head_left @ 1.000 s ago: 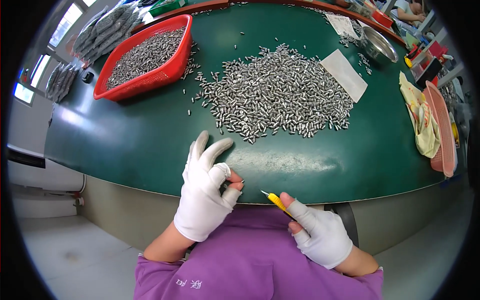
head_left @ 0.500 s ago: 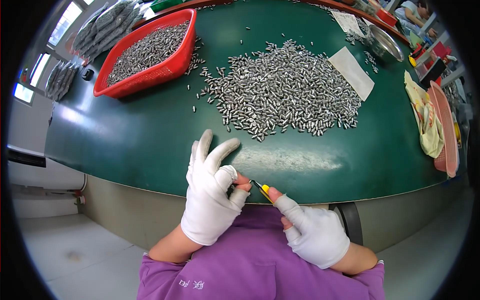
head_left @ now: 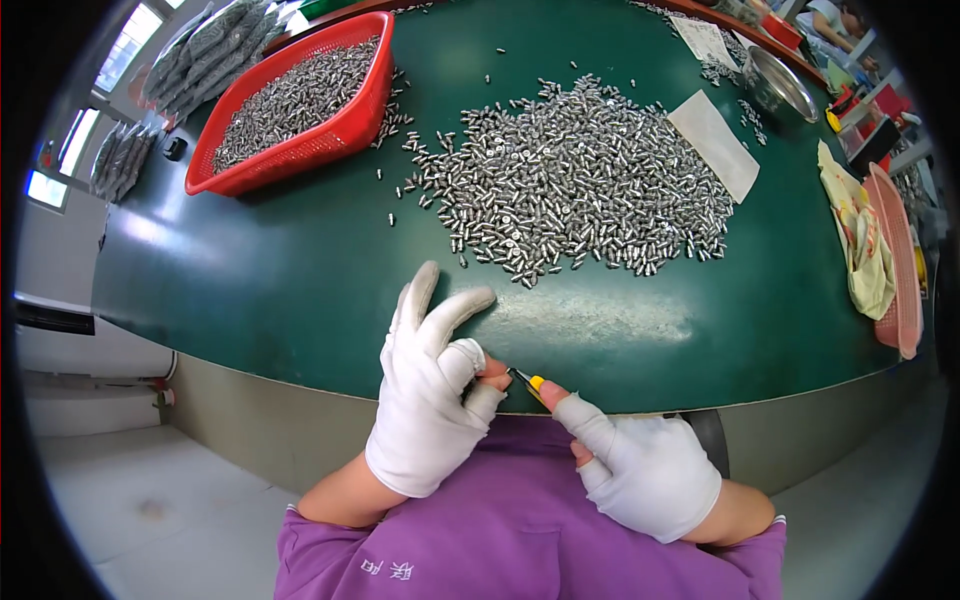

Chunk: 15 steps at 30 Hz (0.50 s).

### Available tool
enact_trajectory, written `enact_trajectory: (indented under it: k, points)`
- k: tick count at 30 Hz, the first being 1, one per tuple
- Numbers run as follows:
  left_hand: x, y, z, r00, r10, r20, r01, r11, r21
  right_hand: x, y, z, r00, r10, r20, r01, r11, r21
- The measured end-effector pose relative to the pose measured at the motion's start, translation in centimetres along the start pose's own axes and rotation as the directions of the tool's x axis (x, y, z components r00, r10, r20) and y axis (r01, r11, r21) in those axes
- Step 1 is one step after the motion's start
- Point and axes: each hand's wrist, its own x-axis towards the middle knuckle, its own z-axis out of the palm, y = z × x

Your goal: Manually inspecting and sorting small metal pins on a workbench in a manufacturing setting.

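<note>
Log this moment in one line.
Left hand: pinching, contents unclear; Right hand: gripping yellow tool, tip at left hand's pinch; Green table: metal parts piled, red basket leftward

Workshop, with heaped metal parts

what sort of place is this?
Probably a small-parts factory or workshop: a large heap of small metal parts on a green table, a red basket holding many more, and a yellow-and-black tool in the gloved right hand.
</note>
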Motion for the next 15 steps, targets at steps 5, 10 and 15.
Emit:
enact_trajectory:
  k: [5,10,15]
  points:
    - [-0.6,-0.6,0.5,0.997,-0.015,-0.07,0.012,0.999,-0.043,-0.5,1.0,-1.9,0.995,0.055,-0.085,-0.058,0.998,-0.031]
    - [-1.9,-0.7,0.9,0.934,-0.334,-0.131,0.164,0.722,-0.673,-1.3,8.8,-6.0,0.74,0.205,-0.641,-0.497,0.808,-0.316]
    - [-0.7,0.4,0.2,0.897,-0.442,-0.007,0.275,0.569,-0.775,-1.4,14.1,-7.3,0.743,0.314,-0.59,-0.635,0.609,-0.475]
